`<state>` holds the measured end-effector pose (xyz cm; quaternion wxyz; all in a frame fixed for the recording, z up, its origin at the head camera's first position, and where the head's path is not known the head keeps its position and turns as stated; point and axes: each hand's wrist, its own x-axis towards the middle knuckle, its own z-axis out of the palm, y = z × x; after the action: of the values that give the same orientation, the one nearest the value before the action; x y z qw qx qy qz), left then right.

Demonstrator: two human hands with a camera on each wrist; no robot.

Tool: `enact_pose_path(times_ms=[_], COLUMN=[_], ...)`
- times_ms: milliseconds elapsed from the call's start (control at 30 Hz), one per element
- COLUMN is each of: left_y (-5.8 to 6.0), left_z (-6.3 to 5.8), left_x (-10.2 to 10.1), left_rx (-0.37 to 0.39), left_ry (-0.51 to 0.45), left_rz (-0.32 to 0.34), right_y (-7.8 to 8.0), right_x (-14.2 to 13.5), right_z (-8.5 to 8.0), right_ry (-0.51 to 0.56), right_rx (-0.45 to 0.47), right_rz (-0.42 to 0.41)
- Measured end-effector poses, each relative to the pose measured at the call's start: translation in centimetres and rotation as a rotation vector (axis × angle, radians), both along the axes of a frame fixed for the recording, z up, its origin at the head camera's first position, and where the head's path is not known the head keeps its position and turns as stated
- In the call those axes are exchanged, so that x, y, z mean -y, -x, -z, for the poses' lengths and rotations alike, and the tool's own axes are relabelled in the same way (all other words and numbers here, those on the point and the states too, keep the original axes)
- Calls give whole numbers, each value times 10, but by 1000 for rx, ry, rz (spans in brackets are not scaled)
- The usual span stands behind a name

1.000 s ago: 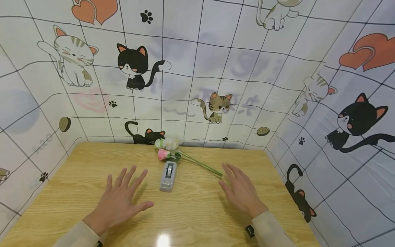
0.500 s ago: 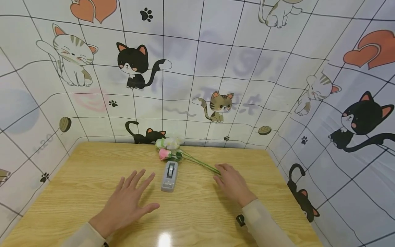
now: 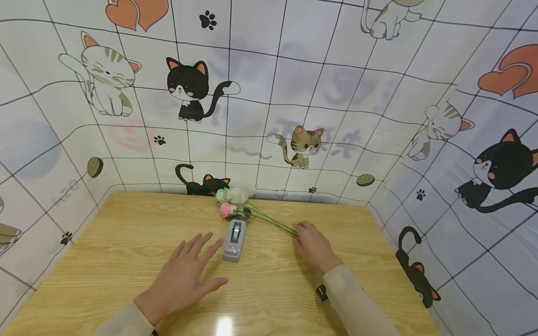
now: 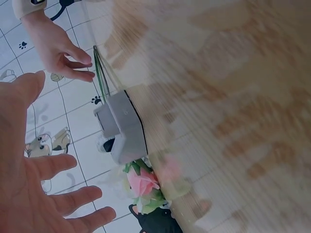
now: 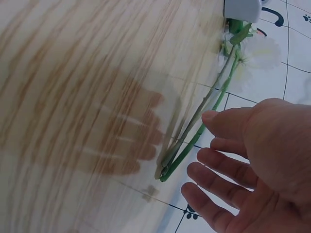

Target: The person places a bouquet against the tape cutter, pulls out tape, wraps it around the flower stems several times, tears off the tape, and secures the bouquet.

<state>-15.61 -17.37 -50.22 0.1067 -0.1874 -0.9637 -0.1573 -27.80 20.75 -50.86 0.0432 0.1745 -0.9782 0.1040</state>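
Observation:
Near the table's back edge lie a pink rose (image 3: 228,210) and white flowers (image 3: 237,195), their green stems (image 3: 271,219) slanting toward the right. My right hand (image 3: 313,245) is at the stem ends. In the right wrist view its fingers are loosely bent beside the stems (image 5: 201,128), thumb tip close to them, pinching nothing; whether it touches them I cannot tell. A grey tape dispenser (image 3: 234,247) sits just in front of the blooms. Left of it, my left hand (image 3: 185,275) is spread palm down, holding nothing, its index fingertip near the dispenser.
The pale wooden table (image 3: 105,261) is glossy and reflects the hands in both wrist views. Hanging cloth (image 3: 260,84) printed with cats and grid lines encloses its back and sides. The flowers lie close to the back cloth.
My right hand has moved left and down to the stem ends. The left hand has shifted right, nearer the tape dispenser. The flowers and dispenser have stayed in place.

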Motion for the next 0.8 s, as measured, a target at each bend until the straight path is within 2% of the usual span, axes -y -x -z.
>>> enact_pose_path(times_ms=[433,800], left_y=[0,1], left_z=[-6,-5], left_x=[-16,-26], left_rx=[-6,-60], left_ry=[-4,11], left_rz=[47,75], right_y=[8,13], right_x=[4,7], right_z=[2,7], right_ry=[33,91], right_rx=[28,30], right_rz=[37,43])
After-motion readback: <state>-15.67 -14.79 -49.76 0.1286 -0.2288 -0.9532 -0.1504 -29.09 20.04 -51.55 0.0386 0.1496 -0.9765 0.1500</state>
